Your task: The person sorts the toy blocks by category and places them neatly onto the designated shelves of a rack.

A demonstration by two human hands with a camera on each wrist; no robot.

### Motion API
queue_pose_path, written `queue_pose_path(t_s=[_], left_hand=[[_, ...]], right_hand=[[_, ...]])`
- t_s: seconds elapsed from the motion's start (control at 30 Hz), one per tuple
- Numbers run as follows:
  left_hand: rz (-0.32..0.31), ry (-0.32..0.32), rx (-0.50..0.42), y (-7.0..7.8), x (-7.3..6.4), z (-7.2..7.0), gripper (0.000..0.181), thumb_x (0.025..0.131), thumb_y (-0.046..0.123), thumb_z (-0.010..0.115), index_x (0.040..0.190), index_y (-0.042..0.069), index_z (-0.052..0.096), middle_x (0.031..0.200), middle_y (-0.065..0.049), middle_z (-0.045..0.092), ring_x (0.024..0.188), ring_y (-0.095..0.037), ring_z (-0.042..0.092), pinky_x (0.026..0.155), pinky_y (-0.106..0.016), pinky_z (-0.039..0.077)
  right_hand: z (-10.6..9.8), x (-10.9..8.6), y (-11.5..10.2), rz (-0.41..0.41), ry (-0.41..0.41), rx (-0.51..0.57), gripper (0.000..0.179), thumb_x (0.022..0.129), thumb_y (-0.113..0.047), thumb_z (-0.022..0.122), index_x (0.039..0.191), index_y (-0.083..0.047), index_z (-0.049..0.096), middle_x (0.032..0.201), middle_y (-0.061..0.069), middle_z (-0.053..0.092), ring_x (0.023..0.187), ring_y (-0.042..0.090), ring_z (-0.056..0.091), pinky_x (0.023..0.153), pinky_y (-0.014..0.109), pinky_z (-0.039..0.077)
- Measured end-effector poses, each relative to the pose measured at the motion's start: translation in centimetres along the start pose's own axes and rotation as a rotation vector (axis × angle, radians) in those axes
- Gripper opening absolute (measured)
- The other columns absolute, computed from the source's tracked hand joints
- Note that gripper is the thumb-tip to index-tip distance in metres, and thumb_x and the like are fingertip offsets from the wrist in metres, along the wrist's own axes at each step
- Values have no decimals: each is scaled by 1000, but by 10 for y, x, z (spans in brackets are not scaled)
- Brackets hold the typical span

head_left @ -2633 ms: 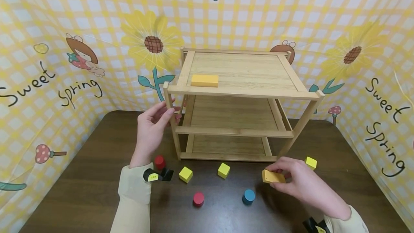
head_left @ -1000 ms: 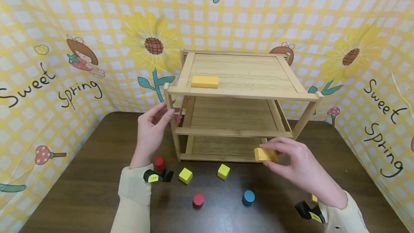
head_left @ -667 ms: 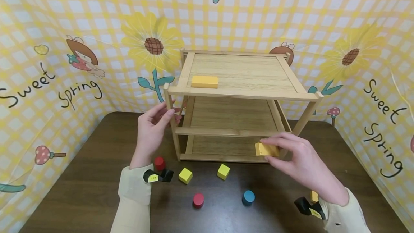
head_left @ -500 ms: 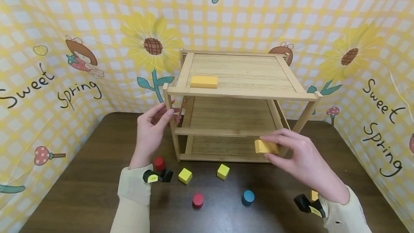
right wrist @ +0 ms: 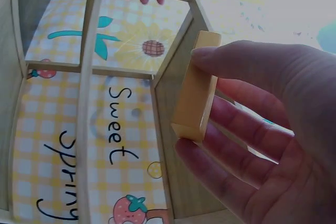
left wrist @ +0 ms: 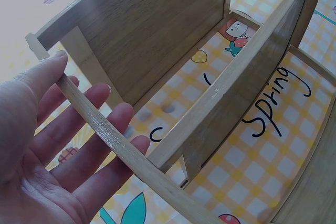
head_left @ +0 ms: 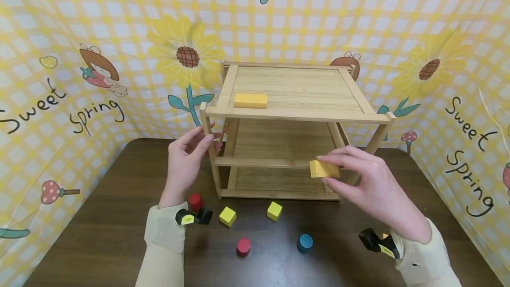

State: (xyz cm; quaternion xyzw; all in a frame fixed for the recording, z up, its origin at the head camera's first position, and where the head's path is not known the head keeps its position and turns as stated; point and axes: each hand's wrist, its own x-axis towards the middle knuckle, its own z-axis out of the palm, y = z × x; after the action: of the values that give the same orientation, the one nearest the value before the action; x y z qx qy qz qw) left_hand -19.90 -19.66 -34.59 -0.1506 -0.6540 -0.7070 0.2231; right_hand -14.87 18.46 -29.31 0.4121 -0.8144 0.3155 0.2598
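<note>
In the head view a three-tier wooden shelf rack (head_left: 279, 114) stands on the table. My left hand (head_left: 185, 158) holds its front left post, thumb on the near side and fingers behind, as the left wrist view also shows. My right hand (head_left: 364, 180) pinches an orange-yellow rectangular block (head_left: 324, 169) between thumb and fingers. The block is off the table, in front of the rack's middle rail toward the right. In the right wrist view the block (right wrist: 194, 95) is gripped by its ends. A like block (head_left: 250, 100) lies on the top shelf, front left.
Two yellow cubes (head_left: 274, 211), two red cylinders (head_left: 243, 247) and a blue cylinder (head_left: 305, 243) sit on the dark table (head_left: 99, 216) in front of the rack. Another yellow piece (head_left: 384, 236) is mostly hidden by the right wrist strap. A checked cloth (head_left: 279, 21) surrounds the table.
My right hand has lifted the orange-yellow block from near the table up to the middle rail's height, slightly leftward. My left hand stays on the post.
</note>
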Motion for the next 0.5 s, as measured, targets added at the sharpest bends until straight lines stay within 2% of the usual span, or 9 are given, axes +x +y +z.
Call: queue_pose_path(t_s=[0.23,0.5], left_hand=[[7,-5,2,0,1,0,31,99,9,68,129,-1,69,106,-19,74,84,-29,75,77,-39,61],[15,0,13,-1,0,0,30,99,8,68,128,0,69,106,-19,74,84,-32,74,76,-36,61]], right_hand=[[-4,8,-6,8,14,-4,53,71,3,90,119,-14,76,114,-6,69,97,12,67,84,16,50],[-5,18,-10,-33,70,0,50,72,3,88,119,-12,76,112,-4,70,98,13,67,86,17,49]])
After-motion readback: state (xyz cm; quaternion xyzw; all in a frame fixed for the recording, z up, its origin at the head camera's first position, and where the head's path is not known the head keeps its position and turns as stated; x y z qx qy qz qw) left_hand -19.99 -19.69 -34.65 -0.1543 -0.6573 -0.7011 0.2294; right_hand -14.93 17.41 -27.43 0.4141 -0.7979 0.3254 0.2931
